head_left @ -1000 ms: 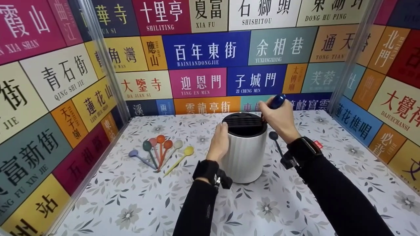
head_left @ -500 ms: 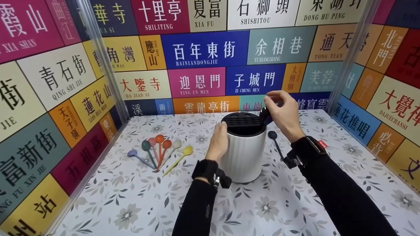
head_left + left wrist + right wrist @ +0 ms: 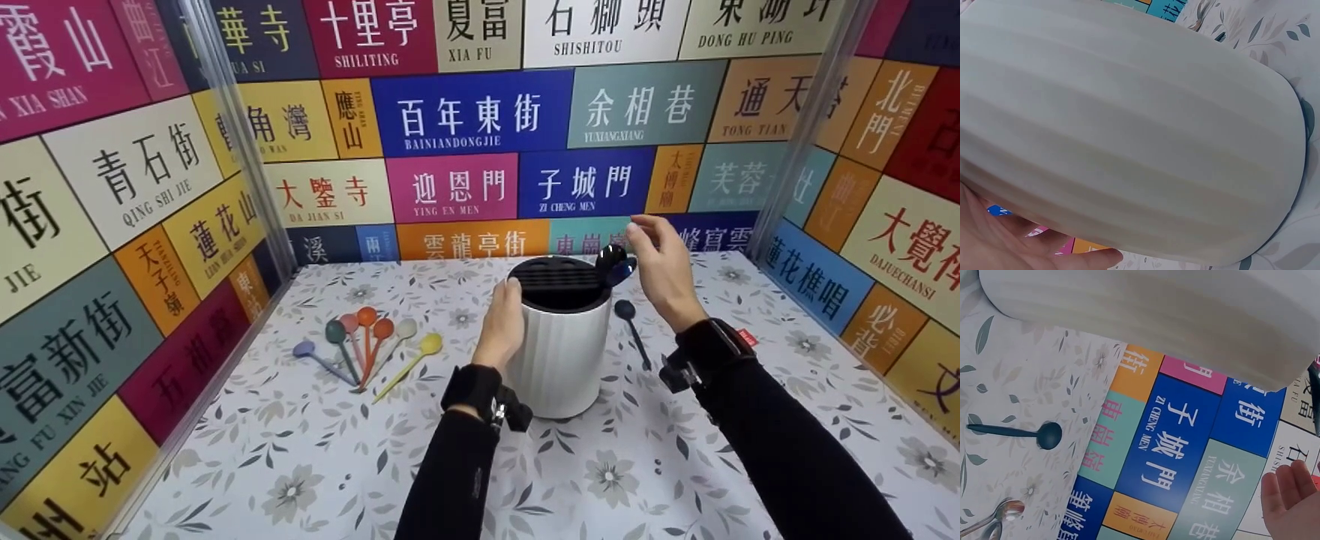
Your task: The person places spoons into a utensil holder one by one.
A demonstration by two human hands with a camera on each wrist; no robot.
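Note:
A white ribbed utensil holder [image 3: 559, 360] with a black slotted top [image 3: 559, 274] stands upright on the table. My left hand [image 3: 501, 322] rests against its left side, fingertips close to the rim; in the left wrist view, a finger [image 3: 1092, 259] lies straight along the wall. Two glossy dark spoons stand in the holder at its right edge: a black spoon [image 3: 610, 256] and a dark blue spoon [image 3: 621, 271]. Just right of them, my right hand [image 3: 666, 270] is raised, its fingers loosely bent and holding nothing.
Right of the holder lies a small dark spoon [image 3: 632, 334]. Shiny metal spoons [image 3: 1010, 510] show in the right wrist view. Several coloured spoons [image 3: 367, 349] lie fanned out at left. Sign-covered walls enclose the flower-patterned table [image 3: 315, 450].
My right hand has let go of the dark blue spoon, which has sunk into the holder's right edge. That hand has moved right, away from it. The left hand stays on the holder.

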